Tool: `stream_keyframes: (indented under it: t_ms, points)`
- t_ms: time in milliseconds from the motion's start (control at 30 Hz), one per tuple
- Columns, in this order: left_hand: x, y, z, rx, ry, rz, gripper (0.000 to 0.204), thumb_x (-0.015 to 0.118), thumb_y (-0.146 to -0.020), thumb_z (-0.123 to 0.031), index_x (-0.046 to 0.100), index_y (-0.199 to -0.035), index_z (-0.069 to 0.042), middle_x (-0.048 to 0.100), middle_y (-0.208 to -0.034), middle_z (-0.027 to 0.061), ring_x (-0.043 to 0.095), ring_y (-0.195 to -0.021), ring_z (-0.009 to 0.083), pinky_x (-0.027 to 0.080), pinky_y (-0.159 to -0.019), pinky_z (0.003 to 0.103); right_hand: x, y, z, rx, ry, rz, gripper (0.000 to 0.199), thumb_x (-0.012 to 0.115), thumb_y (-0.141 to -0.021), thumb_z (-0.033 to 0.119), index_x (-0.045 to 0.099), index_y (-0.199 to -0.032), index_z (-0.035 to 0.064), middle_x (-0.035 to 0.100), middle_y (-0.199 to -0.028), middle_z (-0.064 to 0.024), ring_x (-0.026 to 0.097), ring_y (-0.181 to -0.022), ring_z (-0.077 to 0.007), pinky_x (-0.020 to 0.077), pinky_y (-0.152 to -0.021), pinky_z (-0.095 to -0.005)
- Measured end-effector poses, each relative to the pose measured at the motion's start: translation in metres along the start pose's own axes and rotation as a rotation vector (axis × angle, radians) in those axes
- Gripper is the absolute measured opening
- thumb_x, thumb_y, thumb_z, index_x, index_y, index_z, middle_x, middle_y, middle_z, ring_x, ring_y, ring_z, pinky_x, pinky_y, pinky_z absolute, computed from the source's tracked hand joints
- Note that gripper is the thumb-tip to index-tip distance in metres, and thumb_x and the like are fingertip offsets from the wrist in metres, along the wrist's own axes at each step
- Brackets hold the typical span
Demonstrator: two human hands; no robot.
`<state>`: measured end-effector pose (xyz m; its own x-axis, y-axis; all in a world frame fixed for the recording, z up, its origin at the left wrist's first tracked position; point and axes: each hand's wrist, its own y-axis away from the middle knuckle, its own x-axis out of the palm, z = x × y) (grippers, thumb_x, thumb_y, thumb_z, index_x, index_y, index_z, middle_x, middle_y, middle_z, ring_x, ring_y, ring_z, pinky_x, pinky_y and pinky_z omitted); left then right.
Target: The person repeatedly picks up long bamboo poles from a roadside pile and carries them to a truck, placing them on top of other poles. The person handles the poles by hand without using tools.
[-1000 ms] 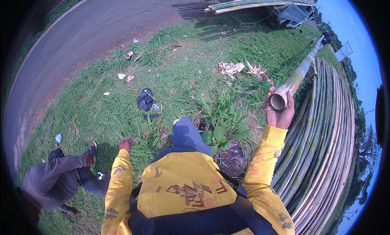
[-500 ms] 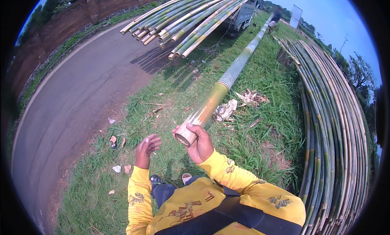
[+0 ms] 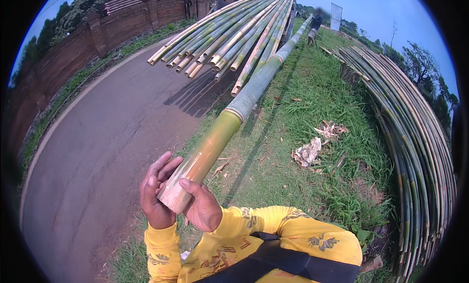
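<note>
A long, thick bamboo pole (image 3: 205, 146), green with a pale scraped cut end, slants up and away from me. My right hand (image 3: 204, 207) grips it near the cut end, its thumb laid over the top. On the pole's left side, my left hand (image 3: 159, 195) cups the same end with curved fingers; its contact underneath is hidden. The far end reaches toward another person (image 3: 315, 29) standing in the grass, whose hold on it is too small to make out.
A bundle of bamboo poles (image 3: 224, 33) juts over the road (image 3: 97, 136) at the left, close beside the held pole. Another large stack of bamboo (image 3: 410, 136) lies along the right. Crumpled dry husks (image 3: 308, 152) lie on the grass (image 3: 273, 185). A brick wall (image 3: 73, 53) borders the road.
The pole's near end has moved left and looks higher, closer to the bundle over the road. My left hand, apart from it before, is now against the pole. My right hand keeps its grip.
</note>
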<state>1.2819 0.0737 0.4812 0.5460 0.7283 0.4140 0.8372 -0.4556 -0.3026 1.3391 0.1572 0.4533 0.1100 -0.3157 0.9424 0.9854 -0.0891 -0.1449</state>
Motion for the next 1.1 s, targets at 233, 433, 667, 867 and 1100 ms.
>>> stream_keyframes:
  t_ms: [233, 433, 667, 867, 1100]
  points:
    - [-0.166, -0.135, -0.059, 0.141, -0.194, -0.188, 0.060, 0.048, -0.090, -0.036, 0.051, -0.128, 0.011, 0.061, -0.117, 0.0263, 0.058, -0.110, 0.0313, 0.043, -0.099, 0.039, 0.028, -0.205, -0.121, -0.056, 0.120, -0.057, 0.044, 0.063, -0.092, 0.021, 0.041, -0.127, 0.0044, 0.053, -0.115, -0.0080, 0.056, -0.108, -0.0171, 0.0457, -0.095, -0.0332]
    - [-0.317, -0.235, -0.069, 0.220, -0.315, -0.159, 0.050, 0.045, -0.089, -0.027, 0.058, -0.116, 0.013, 0.064, -0.110, 0.0257, 0.062, -0.101, 0.0301, 0.046, -0.094, 0.038, 0.011, -0.360, -0.216, -0.119, 0.192, -0.060, 0.040, 0.063, -0.091, 0.020, 0.044, -0.122, 0.0035, 0.052, -0.112, -0.0066, 0.055, -0.106, -0.0147, 0.0468, -0.091, -0.0315]
    - [-0.433, -0.344, -0.092, 0.301, -0.471, -0.243, 0.048, 0.044, -0.084, -0.025, 0.067, -0.100, 0.014, 0.068, -0.098, 0.0242, 0.063, -0.092, 0.0267, 0.047, -0.086, 0.033, 0.019, -0.511, -0.285, -0.145, 0.198, -0.149, 0.030, 0.064, -0.088, 0.017, 0.052, -0.110, 0.0014, 0.057, -0.101, -0.0062, 0.058, -0.096, -0.0123, 0.0487, -0.081, -0.0297]
    - [-0.517, -0.413, -0.119, 0.265, -0.433, -0.253, 0.050, 0.042, -0.084, -0.025, 0.065, -0.103, 0.015, 0.067, -0.102, 0.0256, 0.064, -0.096, 0.0290, 0.047, -0.090, 0.035, 0.033, -0.617, -0.343, -0.194, 0.257, -0.136, 0.028, 0.065, -0.088, 0.018, 0.054, -0.107, 0.0012, 0.059, -0.097, -0.0057, 0.059, -0.090, -0.0122, 0.0499, -0.078, -0.0288]
    - [-0.653, -0.488, -0.123, 0.182, -0.281, -0.191, 0.052, 0.040, -0.082, -0.021, 0.062, -0.113, 0.015, 0.066, -0.106, 0.0249, 0.062, -0.099, 0.0300, 0.047, -0.092, 0.036, 0.014, -0.738, -0.433, -0.240, 0.325, -0.270, 0.030, 0.066, -0.087, 0.019, 0.055, -0.108, -0.0004, 0.062, -0.098, -0.0087, 0.063, -0.090, -0.0151, 0.0517, -0.077, -0.0313]
